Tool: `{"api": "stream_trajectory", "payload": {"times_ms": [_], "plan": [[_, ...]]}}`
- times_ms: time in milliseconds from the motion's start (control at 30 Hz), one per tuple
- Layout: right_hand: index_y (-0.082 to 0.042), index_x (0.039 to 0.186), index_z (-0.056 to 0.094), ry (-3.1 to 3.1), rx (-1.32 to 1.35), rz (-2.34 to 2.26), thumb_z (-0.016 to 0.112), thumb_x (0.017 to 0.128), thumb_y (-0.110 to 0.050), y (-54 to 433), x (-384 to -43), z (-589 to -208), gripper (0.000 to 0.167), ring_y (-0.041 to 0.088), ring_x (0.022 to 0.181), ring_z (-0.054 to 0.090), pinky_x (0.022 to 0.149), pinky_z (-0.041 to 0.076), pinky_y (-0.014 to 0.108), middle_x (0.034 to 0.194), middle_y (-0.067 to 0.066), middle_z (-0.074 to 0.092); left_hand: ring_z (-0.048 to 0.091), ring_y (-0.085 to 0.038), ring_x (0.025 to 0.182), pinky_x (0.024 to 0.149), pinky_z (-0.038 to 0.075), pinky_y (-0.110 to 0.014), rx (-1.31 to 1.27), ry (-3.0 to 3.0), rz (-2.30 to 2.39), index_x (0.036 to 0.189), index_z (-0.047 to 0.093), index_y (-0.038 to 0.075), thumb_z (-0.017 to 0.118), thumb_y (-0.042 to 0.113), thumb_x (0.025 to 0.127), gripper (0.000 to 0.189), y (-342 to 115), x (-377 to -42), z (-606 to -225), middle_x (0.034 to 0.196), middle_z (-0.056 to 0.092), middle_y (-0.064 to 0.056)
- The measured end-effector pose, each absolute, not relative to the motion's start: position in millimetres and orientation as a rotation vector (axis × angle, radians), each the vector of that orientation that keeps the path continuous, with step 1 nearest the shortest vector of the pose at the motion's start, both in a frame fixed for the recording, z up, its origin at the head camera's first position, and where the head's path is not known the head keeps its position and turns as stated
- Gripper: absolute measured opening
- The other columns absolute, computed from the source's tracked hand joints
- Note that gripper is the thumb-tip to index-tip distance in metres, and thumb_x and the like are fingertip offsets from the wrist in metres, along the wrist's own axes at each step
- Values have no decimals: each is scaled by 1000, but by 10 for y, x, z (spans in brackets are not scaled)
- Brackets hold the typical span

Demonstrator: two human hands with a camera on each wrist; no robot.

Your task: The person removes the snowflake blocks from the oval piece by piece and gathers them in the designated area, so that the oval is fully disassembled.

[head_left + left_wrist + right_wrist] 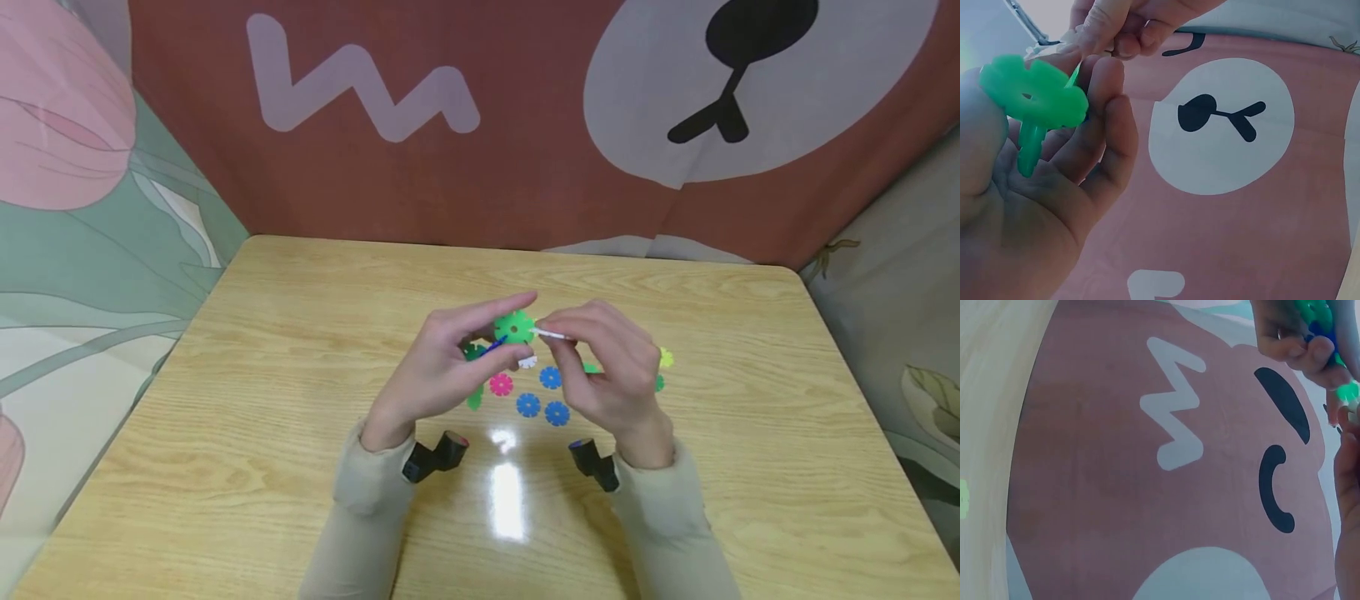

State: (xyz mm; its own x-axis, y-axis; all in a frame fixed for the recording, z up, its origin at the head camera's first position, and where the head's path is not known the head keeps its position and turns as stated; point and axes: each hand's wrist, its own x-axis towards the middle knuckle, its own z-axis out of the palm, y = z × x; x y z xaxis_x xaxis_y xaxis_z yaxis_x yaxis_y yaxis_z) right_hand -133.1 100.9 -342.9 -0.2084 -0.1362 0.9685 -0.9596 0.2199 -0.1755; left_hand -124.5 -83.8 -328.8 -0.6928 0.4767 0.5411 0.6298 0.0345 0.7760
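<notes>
In the head view, my left hand (438,358) holds a joined set of notched plastic discs above the table. A green disc (517,317) faces up between thumb and forefinger, and a blue disc (492,345) shows edge-on beside it. From close by in the left wrist view, another green disc (1032,140) sticks out below the upper green disc (1022,78). My right hand (615,371) pinches a white disc (553,334), seen edge-on, against the right rim of the green one. Whether the two are slotted together I cannot tell. The right wrist view catches both hands only at its right edge.
Loose notched discs lie on the wooden table (225,467) below my hands: a pink disc (501,384), several blue discs (557,413), a white disc (528,362) and a yellow disc (667,357). A printed cloth (525,183) hangs behind the far edge.
</notes>
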Motion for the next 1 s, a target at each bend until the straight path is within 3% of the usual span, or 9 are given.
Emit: {"api": "stream_trajectory", "payload": {"times_ms": [300, 467, 667, 867, 1000], "plan": [[6, 81, 67, -1613, 956, 1155, 66, 90, -7, 1166, -1382, -3425, 17, 22, 58, 55, 59, 45, 20, 74, 18, 67, 58, -9, 66, 66, 55, -28, -1143, -2162, -1652, 126, 59, -7, 73, -3, 82, 46, -882, -1252, -3260, 83, 68, -8], [10, 84, 68, -1684, 840, 1277, 67, 90, -12, 1331, -1482, -3476, 23, 16, 69, 56, 69, 46, 16, 79, 21, 65, 56, -10, 65, 63, 52, -26, -1113, -2153, -1637, 125, 60, -5, 74, -2, 81, 46, -899, -1257, -3255, 79, 66, -6], [10, 94, 69, -2050, 559, 1304, 63, 89, 3, 1545, -1653, -3629, 11, 8, 81, 52, 69, 45, 13, 88, 18, 59, 55, -10, 66, 64, 51, -25, -1097, -2151, -1627, 124, 61, -5, 74, -2, 81, 45, -912, -1248, -3248, 79, 64, -5], [0, 110, 67, -2695, 304, 1023, 58, 95, -11, 1646, -1920, -3855, 21, 23, 84, 56, 71, 46, 32, 95, 15, 64, 55, -10, 66, 64, 51, -26, -1084, -2158, -1631, 124, 61, -4, 74, -2, 81, 45, -921, -1243, -3238, 82, 66, -7], [-2, 110, 66, -2916, 230, 965, 58, 94, -14, 1655, -2061, -3995, 21, 30, 86, 59, 74, 47, 42, 98, 16, 67, 55, -11, 67, 63, 51, -26, -1069, -2168, -1634, 125, 61, -3, 73, -1, 82, 45, -938, -1238, -3248, 86, 67, -8]]}}
